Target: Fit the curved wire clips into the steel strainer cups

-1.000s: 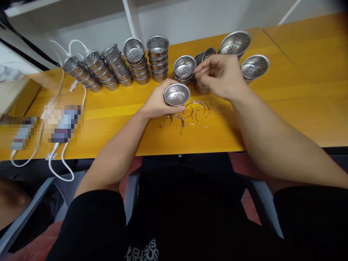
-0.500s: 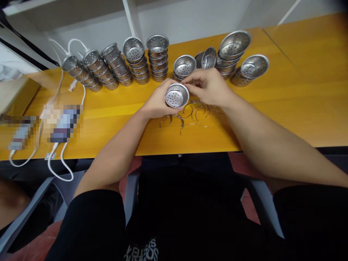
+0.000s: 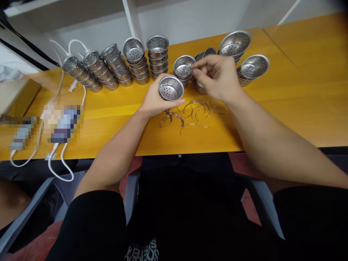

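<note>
My left hand (image 3: pixel 154 95) is wrapped round a perforated metal cup (image 3: pixel 171 88), its mouth tilted towards me. My right hand (image 3: pixel 217 76) is pinched, thumb against forefinger, at the rim of a stacked perforated cup (image 3: pixel 184 67); what lies between the fingertips is too small to make out. Below both hands, several thin curved wires (image 3: pixel 197 103) lie loose on the wooden table (image 3: pixel 152 139). Partly hidden behind my right hand are a tipped cup (image 3: pixel 210 52) and a stack with a wide cup (image 3: pixel 235 43).
Several stacks of perforated cups (image 3: pixel 140 65) line the back left. A pair of nested cups (image 3: pixel 254 67) leans at the right. Two phones, one (image 3: pixel 65 125) nearer me, lie at the left with white cables (image 3: pixel 62 170) hanging over the edge. Another person's knee (image 3: pixel 13 203) shows at lower left.
My right hand has moved away from the held cup, up and right, to the stacked cup. My left hand has shifted the held cup slightly left and up.
</note>
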`<state>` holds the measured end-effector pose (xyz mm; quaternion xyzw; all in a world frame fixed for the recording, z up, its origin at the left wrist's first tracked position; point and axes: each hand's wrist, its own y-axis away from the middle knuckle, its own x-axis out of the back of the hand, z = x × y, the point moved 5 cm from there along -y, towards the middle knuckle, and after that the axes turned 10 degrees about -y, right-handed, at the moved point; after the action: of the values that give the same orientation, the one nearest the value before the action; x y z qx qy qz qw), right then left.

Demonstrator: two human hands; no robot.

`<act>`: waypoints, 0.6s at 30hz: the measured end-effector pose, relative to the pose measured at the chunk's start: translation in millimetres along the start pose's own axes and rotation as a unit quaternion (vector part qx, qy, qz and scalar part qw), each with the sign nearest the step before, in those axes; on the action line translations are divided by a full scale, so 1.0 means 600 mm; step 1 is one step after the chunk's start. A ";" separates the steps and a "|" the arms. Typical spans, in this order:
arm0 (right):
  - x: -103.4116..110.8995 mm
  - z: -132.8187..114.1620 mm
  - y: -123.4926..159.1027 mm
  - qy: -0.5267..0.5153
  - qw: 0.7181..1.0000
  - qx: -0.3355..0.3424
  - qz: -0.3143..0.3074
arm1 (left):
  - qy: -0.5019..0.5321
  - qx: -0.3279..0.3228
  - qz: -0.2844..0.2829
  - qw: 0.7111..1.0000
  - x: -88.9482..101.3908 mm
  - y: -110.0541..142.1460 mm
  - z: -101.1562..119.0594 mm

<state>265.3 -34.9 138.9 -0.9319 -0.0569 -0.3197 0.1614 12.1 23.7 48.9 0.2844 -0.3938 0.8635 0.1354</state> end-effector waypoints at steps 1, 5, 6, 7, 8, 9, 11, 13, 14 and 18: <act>-0.002 0.000 0.001 -0.002 1.000 0.001 -0.005 | 0.003 -0.001 0.001 1.000 0.001 0.001 0.000; -0.010 0.004 0.000 -0.013 1.000 -0.009 -0.013 | 0.011 0.001 0.012 1.000 -0.001 0.003 -0.005; -0.012 0.005 0.000 -0.021 1.000 -0.016 -0.017 | 0.010 0.004 0.017 1.000 -0.003 0.003 -0.009; -0.014 0.005 0.000 -0.032 0.999 -0.023 -0.022 | 0.008 0.006 0.023 1.000 -0.004 0.003 -0.012; -0.015 0.003 0.001 -0.044 0.998 -0.029 -0.026 | 0.004 0.007 0.027 1.000 -0.006 0.002 -0.015; -0.016 0.001 0.002 -0.053 0.998 -0.033 -0.027 | -0.001 0.007 0.028 1.000 -0.008 0.002 -0.018; -0.014 -0.003 0.004 -0.064 0.997 -0.037 -0.023 | -0.010 0.005 0.023 1.000 -0.014 0.001 -0.022; -0.010 -0.002 0.005 -0.067 0.997 -0.033 -0.008 | -0.010 -0.002 0.017 1.000 -0.020 0.000 -0.025; -0.009 0.001 0.004 -0.068 0.997 -0.026 0.000 | -0.006 -0.008 0.017 1.000 -0.022 0.000 -0.027; -0.016 0.017 -0.010 -0.146 0.986 0.070 0.040 | 0.010 -0.041 0.029 0.999 -0.032 0.000 -0.034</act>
<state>262.8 -25.9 126.8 -0.9566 -0.0646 -0.1684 0.2288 19.8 39.3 26.6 0.2581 -0.4358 0.8531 0.1257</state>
